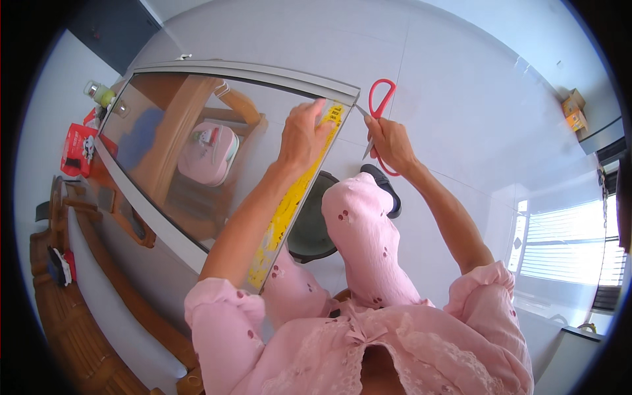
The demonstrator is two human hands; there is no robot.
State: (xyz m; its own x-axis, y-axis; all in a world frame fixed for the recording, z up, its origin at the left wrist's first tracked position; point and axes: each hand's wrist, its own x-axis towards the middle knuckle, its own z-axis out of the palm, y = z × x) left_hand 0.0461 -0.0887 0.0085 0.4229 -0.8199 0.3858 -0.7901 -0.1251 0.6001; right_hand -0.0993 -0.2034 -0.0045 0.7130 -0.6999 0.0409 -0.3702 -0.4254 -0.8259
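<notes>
Left hand [306,135], half-curled, touches yellow strip [289,203]; right hand [393,145] clasps red scissors [383,81]

The right hand [393,145] covers the middle of the red-handled scissors [372,99], so I can't make out their pivot. The left hand [301,135] hides part of the yellow strip [288,205], whose dark marks are too small for me to read. I lose the near corner of the silver frame [263,72] under the left sleeve [220,306]. The right knee [355,197] blocks some of the black shoe [390,189] and dark bin [311,257]. Behind the glass, a blue shape [143,139] is too blurred to identify; the wooden bench [76,329] runs beyond my view's rim.
</notes>
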